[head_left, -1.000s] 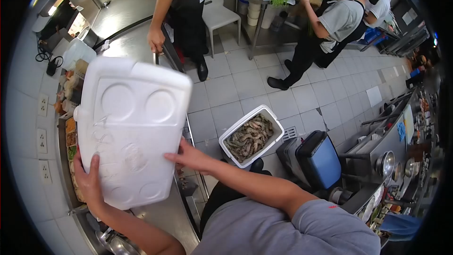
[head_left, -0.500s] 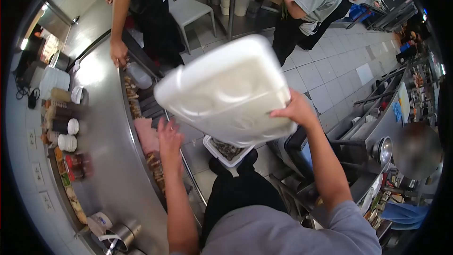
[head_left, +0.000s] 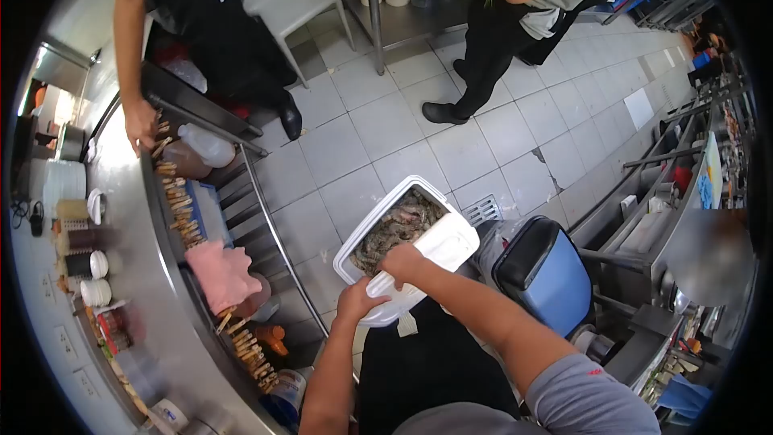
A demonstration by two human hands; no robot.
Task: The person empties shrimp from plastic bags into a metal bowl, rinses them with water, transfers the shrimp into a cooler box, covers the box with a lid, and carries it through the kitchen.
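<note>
A white rectangular tub [head_left: 342, 254] of grey, raw-looking shrimp [head_left: 403, 221] stands low in front of me, by my feet. A white lid [head_left: 447, 243] lies across its near right part, so the shrimp show only on the far left side. My left hand [head_left: 360, 300] is closed on the lid's near left edge, thumb on top. Beside it, my right hand [head_left: 403, 264] has its fingers curled over the lid's inner edge, close above the shrimp; its fingertips are partly hidden.
A steel counter [head_left: 133, 242] runs along the left, with clothespins and a pink cloth [head_left: 219, 274] at its edge. Another person's hand [head_left: 141, 125] rests there. A blue-and-black bin [head_left: 543, 274] stands right of the tub. A white stool [head_left: 294, 4] and a second person are farther off.
The white lid has come down from in front of me onto the tub. My left hand, open before, now grips it too. My view has tilted, and the people appear shifted.
</note>
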